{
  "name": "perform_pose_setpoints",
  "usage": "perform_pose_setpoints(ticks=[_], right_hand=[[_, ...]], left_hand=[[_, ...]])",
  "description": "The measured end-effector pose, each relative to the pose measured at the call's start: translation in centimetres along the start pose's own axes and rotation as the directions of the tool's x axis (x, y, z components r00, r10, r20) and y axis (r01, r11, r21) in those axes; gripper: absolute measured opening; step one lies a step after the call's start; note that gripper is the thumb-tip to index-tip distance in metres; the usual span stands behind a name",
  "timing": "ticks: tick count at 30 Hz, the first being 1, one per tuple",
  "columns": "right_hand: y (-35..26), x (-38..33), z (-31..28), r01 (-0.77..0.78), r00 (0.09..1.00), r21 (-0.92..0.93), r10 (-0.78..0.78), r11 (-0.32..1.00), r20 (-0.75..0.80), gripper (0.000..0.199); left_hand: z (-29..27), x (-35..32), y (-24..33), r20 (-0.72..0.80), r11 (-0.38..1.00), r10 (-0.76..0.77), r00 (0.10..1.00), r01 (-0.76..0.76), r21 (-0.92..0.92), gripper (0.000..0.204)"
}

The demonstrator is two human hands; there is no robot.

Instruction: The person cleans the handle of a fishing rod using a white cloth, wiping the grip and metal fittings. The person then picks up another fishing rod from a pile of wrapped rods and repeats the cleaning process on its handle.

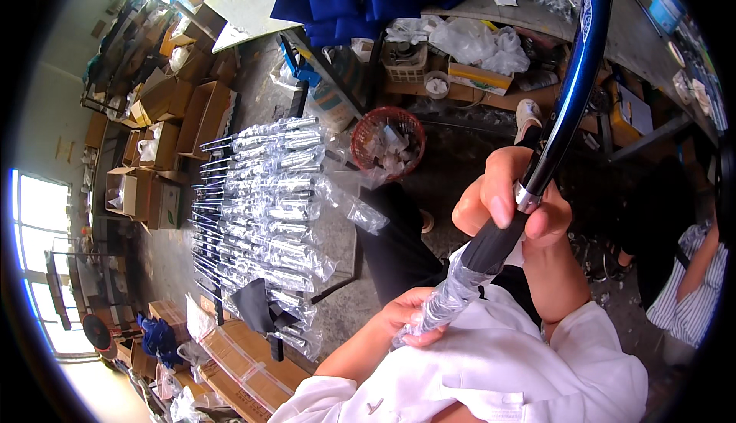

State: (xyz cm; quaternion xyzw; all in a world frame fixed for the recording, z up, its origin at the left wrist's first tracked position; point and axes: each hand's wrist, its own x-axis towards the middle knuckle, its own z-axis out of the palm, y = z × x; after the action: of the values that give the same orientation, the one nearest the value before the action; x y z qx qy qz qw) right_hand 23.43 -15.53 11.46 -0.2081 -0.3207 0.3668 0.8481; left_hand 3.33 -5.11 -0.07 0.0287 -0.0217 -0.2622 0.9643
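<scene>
Head view: right hand (510, 197) fingers grip the blue rod (571, 78) at its handle; left hand (414, 316) fingers pinch the plastic sleeve (452, 292), partly off. Beside the rod, wrapped rods (268, 200) lie piled.

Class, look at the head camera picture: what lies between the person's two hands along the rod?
In the head view, the rod's black grip spans between the right hand and left hand; its lower end is in a clear plastic sleeve.

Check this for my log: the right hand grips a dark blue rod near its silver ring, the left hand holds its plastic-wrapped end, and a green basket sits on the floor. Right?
Not quite. The basket is red, not green, as the head view shows. The rest stands: the right hand grips the dark blue rod near its silver ring, and the left hand holds its plastic-wrapped end.
</scene>
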Motion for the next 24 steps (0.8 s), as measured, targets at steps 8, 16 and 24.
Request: perform_pose_setpoints(ticks=[8,16,24], right_hand=[[-1.2,-0.7,-0.3,-0.045,0.987,-0.340,-0.010,0.939,-0.159,0.037],[-0.3,-0.4,0.1,-0.070,0.993,-0.223,0.046,0.972,-0.112,0.046],[0.3,-1.5,0.1,-0.118,0.991,-0.423,0.134,0.898,0.007,0.038]], left_hand=[[1.4,-0.3,0.1,-0.105,0.853,0.248,0.963,-0.165,0.496,0.033],[2.1,-0.8,-0.5,-0.137,0.652,0.498,0.856,-0.266,0.710,0.023],[1.6,-1.5,-0.7,-0.007,0.326,0.646,0.763,-0.268,0.907,0.018]])
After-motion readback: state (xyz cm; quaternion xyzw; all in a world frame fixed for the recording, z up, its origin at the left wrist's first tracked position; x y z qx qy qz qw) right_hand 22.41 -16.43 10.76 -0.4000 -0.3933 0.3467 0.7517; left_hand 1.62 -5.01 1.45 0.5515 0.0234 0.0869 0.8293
